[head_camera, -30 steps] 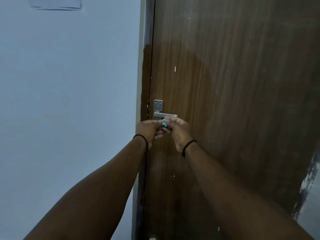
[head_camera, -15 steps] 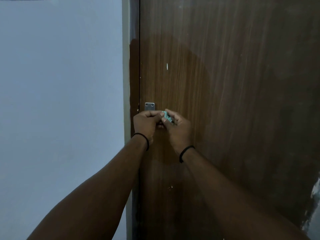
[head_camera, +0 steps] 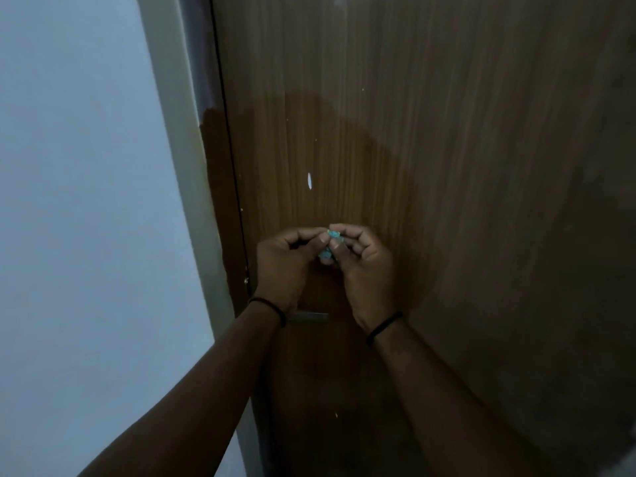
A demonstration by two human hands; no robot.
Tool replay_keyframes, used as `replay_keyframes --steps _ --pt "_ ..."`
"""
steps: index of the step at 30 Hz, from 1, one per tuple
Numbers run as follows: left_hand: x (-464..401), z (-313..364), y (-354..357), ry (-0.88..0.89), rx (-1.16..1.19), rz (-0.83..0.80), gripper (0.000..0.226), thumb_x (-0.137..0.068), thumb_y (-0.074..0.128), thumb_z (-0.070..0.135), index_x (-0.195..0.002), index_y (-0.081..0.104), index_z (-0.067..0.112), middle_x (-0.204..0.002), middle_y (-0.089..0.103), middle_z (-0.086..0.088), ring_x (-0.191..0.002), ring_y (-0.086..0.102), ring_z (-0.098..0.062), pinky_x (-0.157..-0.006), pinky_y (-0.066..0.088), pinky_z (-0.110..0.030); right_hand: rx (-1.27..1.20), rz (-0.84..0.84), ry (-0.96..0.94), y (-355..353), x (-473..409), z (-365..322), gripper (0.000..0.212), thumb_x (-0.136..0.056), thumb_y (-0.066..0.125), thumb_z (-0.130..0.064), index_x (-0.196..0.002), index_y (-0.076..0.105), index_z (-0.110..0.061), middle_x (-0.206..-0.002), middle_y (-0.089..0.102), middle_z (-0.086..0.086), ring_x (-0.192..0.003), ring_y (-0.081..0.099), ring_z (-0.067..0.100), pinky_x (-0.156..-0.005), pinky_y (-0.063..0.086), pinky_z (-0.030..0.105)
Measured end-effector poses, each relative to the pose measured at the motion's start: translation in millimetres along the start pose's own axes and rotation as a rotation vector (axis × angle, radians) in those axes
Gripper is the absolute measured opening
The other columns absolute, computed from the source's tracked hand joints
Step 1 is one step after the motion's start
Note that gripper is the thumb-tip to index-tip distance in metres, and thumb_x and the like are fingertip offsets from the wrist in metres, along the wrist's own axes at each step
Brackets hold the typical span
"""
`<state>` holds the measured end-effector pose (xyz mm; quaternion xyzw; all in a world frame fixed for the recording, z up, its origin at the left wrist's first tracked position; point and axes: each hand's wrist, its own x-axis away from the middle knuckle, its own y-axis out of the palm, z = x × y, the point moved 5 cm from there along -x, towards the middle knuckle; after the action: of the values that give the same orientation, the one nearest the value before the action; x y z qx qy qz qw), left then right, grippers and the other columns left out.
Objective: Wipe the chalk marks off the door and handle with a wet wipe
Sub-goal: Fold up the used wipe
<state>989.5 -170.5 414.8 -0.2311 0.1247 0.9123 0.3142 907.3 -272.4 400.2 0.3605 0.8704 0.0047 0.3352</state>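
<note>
A brown wooden door (head_camera: 430, 149) fills the right side of the view, with a darker damp patch around its middle. A white chalk mark (head_camera: 310, 181) stands on the door above my hands. My left hand (head_camera: 285, 266) and my right hand (head_camera: 361, 266) meet in front of the door, fingertips pinched together on a small crumpled teal wet wipe (head_camera: 329, 247). Below my left wrist shows the tip of the metal door handle (head_camera: 311, 317); the remainder is hidden behind my forearm.
A pale door frame (head_camera: 182, 201) runs down the left of the door, with a light blue wall (head_camera: 86, 218) beyond it. Small white specks dot the door, one low down at the speck (head_camera: 336, 415).
My hands have risen above the handle, still pinching the wipe together. The view has tilted and moved closer, so the handle now sits below my wrists.
</note>
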Motion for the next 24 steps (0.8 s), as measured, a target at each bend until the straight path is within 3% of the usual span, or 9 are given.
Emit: replay_keyframes --steps 2,5,8,13,16,20,24 --pt "4.5 5.9 9.9 -0.103 -0.008 -0.013 0.012 -0.086 0.068 0.009 -0.097 0.073 0.009 -0.095 0.075 -0.006 -0.096 0.07 -0.018 -0.084 0.056 -0.03 -0.053 0.043 0.119 -8.4 6.8 -3.9 0.017 -0.094 0.057 -0.002 -0.104 0.068 -0.009 -0.097 0.073 0.006 -0.091 0.07 0.014 -0.074 0.057 0.023" --pt "7.8 14.8 28.6 -0.19 -0.053 -0.067 0.013 -0.088 0.066 0.007 -0.099 0.073 0.008 -0.094 0.074 -0.004 -0.091 0.069 -0.011 -0.079 0.055 -0.022 -0.205 -0.003 0.3 -26.7 19.2 -10.4 0.026 -0.097 0.052 -0.003 -0.115 0.068 -0.013 -0.116 0.069 0.006 -0.111 0.064 0.017 -0.085 0.053 0.024" --pt "16.9 11.3 55.5 -0.271 -0.042 -0.162 0.014 -0.091 0.062 0.005 -0.101 0.071 0.004 -0.094 0.073 -0.007 -0.086 0.069 -0.012 -0.074 0.057 -0.022 -0.279 -0.002 0.335 -58.2 41.6 -17.0 0.033 -0.095 0.055 -0.002 -0.125 0.062 -0.014 -0.126 0.065 0.009 -0.116 0.061 0.019 -0.089 0.052 0.023" --pt "62.2 -22.1 121.7 -0.415 -0.041 -0.428 0.014 -0.092 0.06 0.005 -0.088 0.072 0.012 -0.078 0.074 0.001 -0.07 0.069 -0.011 -0.061 0.058 -0.023 -0.118 0.338 0.388 -132.8 100.6 -27.4 0.018 -0.09 0.063 -0.003 -0.103 0.07 -0.014 -0.095 0.073 0.009 -0.079 0.069 0.014 -0.068 0.057 0.023" --pt "96.0 -47.8 159.7 -0.563 -0.047 -0.556 0.01 -0.091 0.062 0.005 -0.089 0.071 0.007 -0.074 0.073 0.0 -0.064 0.067 -0.011 -0.055 0.056 -0.021 -0.097 0.528 0.381 -170.5 148.9 -32.9 0.015 -0.088 0.063 0.004 -0.095 0.068 -0.008 -0.092 0.072 0.011 -0.083 0.069 0.018 -0.07 0.058 0.024" --pt "153.7 -69.4 210.0 -0.676 -0.048 -0.85 0.006 -0.087 0.067 0.006 -0.087 0.071 0.011 -0.082 0.073 -0.005 -0.072 0.069 -0.014 -0.066 0.059 -0.026 -0.032 0.721 0.37 -213.2 218.6 -43.7 0.026 -0.087 0.059 0.012 -0.108 0.061 -0.002 -0.097 0.069 0.015 -0.083 0.068 0.017 -0.068 0.059 0.024" --pt "212.7 -86.6 250.4 -0.691 -0.112 -1.045 0.021 -0.082 0.068 -0.006 -0.103 0.065 -0.007 -0.083 0.067 -0.013 -0.067 0.066 -0.011 -0.066 0.056 -0.021 0.116 0.916 0.381 -241.4 282.3 -57.8 0.031 -0.084 0.059 0.014 -0.109 0.067 -0.002 -0.096 0.071 0.012 -0.084 0.067 0.014 -0.077 0.057 0.024"
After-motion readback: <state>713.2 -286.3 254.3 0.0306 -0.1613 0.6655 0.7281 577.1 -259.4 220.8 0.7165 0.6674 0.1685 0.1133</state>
